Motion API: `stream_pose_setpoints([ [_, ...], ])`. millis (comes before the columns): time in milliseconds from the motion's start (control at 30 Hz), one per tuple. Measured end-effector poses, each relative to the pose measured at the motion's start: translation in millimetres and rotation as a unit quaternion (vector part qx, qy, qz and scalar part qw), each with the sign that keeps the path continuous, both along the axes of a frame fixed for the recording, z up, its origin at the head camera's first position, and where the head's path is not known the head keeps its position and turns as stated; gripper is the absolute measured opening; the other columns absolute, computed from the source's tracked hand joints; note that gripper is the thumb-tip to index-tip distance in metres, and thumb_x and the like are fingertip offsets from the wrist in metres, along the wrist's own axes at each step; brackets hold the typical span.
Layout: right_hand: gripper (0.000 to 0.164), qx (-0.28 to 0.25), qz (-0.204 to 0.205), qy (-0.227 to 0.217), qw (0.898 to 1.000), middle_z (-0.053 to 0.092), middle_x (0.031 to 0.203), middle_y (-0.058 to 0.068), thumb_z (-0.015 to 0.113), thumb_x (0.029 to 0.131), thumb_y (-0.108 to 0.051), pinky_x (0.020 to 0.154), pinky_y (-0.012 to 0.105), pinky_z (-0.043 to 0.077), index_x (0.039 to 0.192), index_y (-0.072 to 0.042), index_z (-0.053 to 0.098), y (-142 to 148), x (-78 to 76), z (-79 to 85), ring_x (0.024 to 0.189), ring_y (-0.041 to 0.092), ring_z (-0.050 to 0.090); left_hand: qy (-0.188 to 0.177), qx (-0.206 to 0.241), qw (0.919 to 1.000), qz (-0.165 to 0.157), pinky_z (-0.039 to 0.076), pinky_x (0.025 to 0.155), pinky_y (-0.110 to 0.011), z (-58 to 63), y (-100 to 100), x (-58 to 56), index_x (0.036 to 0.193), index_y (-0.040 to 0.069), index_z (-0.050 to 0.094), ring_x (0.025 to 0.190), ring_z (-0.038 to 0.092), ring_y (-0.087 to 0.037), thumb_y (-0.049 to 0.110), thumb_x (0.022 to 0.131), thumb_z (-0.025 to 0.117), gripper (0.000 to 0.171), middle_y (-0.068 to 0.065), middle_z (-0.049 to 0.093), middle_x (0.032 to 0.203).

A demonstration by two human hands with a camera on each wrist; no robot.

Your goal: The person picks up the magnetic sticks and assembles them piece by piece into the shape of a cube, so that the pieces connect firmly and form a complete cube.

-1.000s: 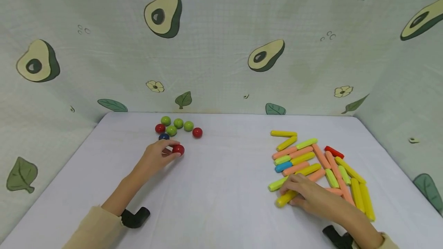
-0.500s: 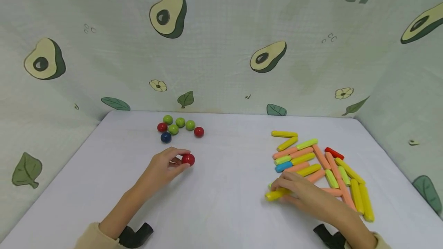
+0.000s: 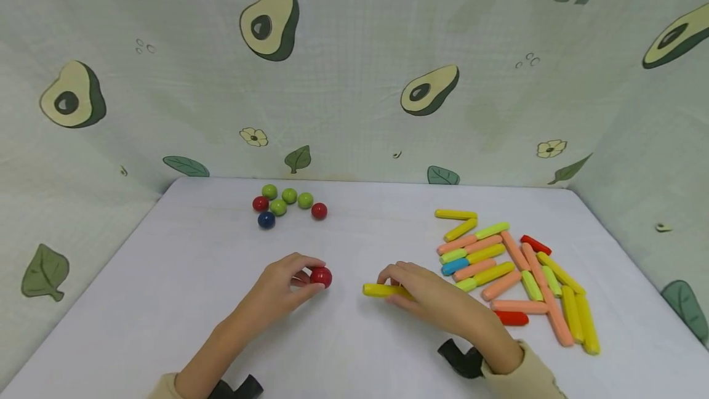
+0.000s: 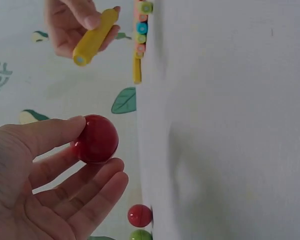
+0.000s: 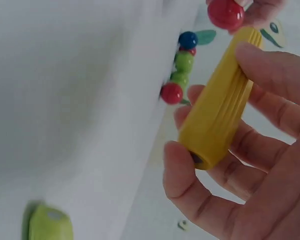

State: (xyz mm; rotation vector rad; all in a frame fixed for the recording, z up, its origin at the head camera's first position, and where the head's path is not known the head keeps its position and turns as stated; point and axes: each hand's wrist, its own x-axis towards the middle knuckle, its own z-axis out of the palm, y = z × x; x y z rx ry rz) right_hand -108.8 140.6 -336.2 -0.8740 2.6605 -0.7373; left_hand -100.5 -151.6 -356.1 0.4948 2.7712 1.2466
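In the head view, the left hand point(image 3: 285, 282) pinches the red ball point(image 3: 320, 276) between thumb and fingers, above the worktop point(image 3: 332, 350). The right hand point(image 3: 429, 291) grips the yellow stick point(image 3: 379, 290), just to the right of the red ball and apart from it, one end pointing its way. Beyond the red ball and to its left sit the blue ball point(image 3: 266, 220), four green balls point(image 3: 279, 207) and two other red balls point(image 3: 318, 211). Well to the right of the red ball lie the other sticks point(image 3: 484, 274), mostly orange and yellow, among them a blue stick point(image 3: 455, 266). In the left wrist view, the thumb presses one side of the red ball while the lower fingers spread out below it; the yellow stick is past the red ball, tilted in the right hand. In the right wrist view, the fingers curl round the yellow stick, thumb along its ribbed side, its far end towards the red ball. A blurred green stick point(image 5: 51, 225) lies well away from the red ball.
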Motion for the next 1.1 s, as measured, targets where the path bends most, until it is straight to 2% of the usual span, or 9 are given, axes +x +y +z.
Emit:
stream_pose_setpoints([
  [200, 0.019, -0.019, 0.005, -0.005, 1.000, 0.064, 0.106, 0.003, 0.070, 0.101, -0.008, 0.089, 0.037, 0.058, 0.119, -0.004, 0.064, -23.0, -7.8, -4.7, 0.095, 0.018, 0.058, -0.006, -0.018, 0.9995, -0.027, 0.061, 0.083, -0.029, -5.9, 8.6, -5.3, 0.124, 0.003, 0.073, 0.091, 0.066, -0.014, 0.010, 0.091, 0.084, 0.036, -0.007, 0.072, 0.113],
  [433, 0.018, -0.032, -0.007, -0.021, 0.999, 0.062, 0.104, 0.004, 0.072, 0.098, -0.003, 0.089, 0.037, 0.056, 0.114, -0.003, 0.065, -27.6, -15.7, -13.2, 0.096, 0.019, 0.055, -0.018, -0.030, 0.9985, -0.043, 0.054, 0.074, -0.019, -11.2, 15.1, -14.4, 0.119, 0.002, 0.073, 0.084, 0.062, -0.011, 0.011, 0.090, 0.084, 0.032, -0.005, 0.070, 0.104],
  [667, 0.017, -0.053, -0.014, -0.057, 0.997, 0.060, 0.101, 0.002, 0.073, 0.097, -0.002, 0.088, 0.037, 0.055, 0.111, -0.003, 0.064, -24.6, -20.6, -26.4, 0.093, 0.018, 0.054, -0.046, -0.037, 0.9969, -0.052, 0.050, 0.071, -0.021, -17.5, 21.0, -18.2, 0.116, 0.005, 0.072, 0.083, 0.057, -0.012, 0.013, 0.092, 0.084, 0.028, 0.001, 0.065, 0.096],
  [900, 0.018, -0.067, -0.008, -0.080, 0.994, 0.061, 0.101, -0.001, 0.075, 0.098, -0.005, 0.086, 0.033, 0.054, 0.113, -0.004, 0.065, -27.7, -18.1, -31.5, 0.091, 0.015, 0.055, -0.028, -0.056, 0.9925, -0.106, 0.050, 0.080, -0.027, -27.2, 21.8, -17.1, 0.118, 0.009, 0.075, 0.095, 0.055, -0.017, 0.019, 0.095, 0.080, 0.025, -0.001, 0.063, 0.105],
  [1100, 0.017, -0.071, -0.006, -0.078, 0.994, 0.061, 0.101, -0.002, 0.074, 0.099, -0.006, 0.084, 0.031, 0.052, 0.113, -0.006, 0.066, -28.9, -18.3, -31.6, 0.090, 0.013, 0.055, -0.034, -0.036, 0.9942, -0.096, 0.046, 0.079, -0.026, -32.4, 22.6, -19.1, 0.112, 0.007, 0.078, 0.093, 0.053, -0.015, 0.022, 0.098, 0.077, 0.020, 0.001, 0.066, 0.103],
])
